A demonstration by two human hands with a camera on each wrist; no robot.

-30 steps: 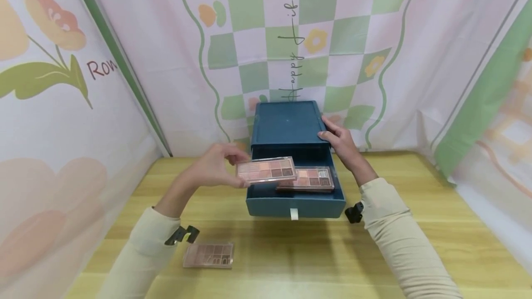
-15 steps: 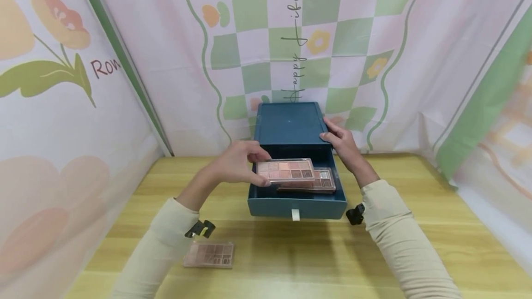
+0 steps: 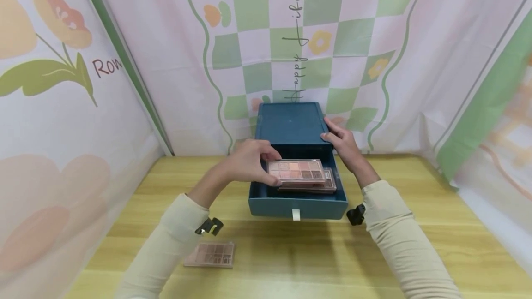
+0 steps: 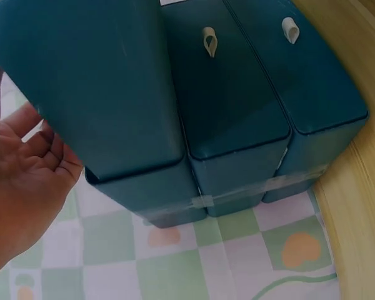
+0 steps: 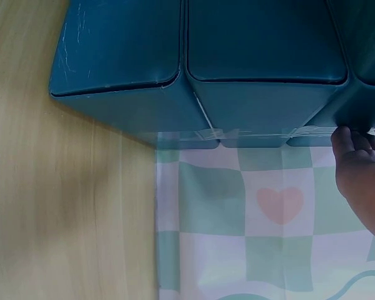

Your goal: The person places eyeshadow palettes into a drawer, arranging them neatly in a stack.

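In the head view my left hand (image 3: 253, 160) pinches the left end of an eyeshadow palette (image 3: 295, 171) with a clear lid and pinkish pans. The palette sits low in the pulled-out top drawer (image 3: 297, 209), overlapping another eyeshadow palette (image 3: 330, 181) lying there. Whether the two touch is unclear. My right hand (image 3: 342, 144) rests against the right edge of the blue drawer unit (image 3: 288, 123), thumb near its front top corner. The left wrist view shows my left hand (image 4: 31, 169) beside the pulled-out drawer; the held palette is hidden there. Fingers of my right hand (image 5: 365, 178) touch the unit's side.
A third eyeshadow palette (image 3: 209, 254) lies on the wooden table (image 3: 291, 262) near the front left. Two lower drawers (image 4: 237, 94) with white pull tabs are closed. A checkered curtain (image 3: 287, 40) hangs right behind the unit.
My left hand has carried its palette rightward from the drawer's left edge to over the palette inside. My right hand has stayed against the unit.
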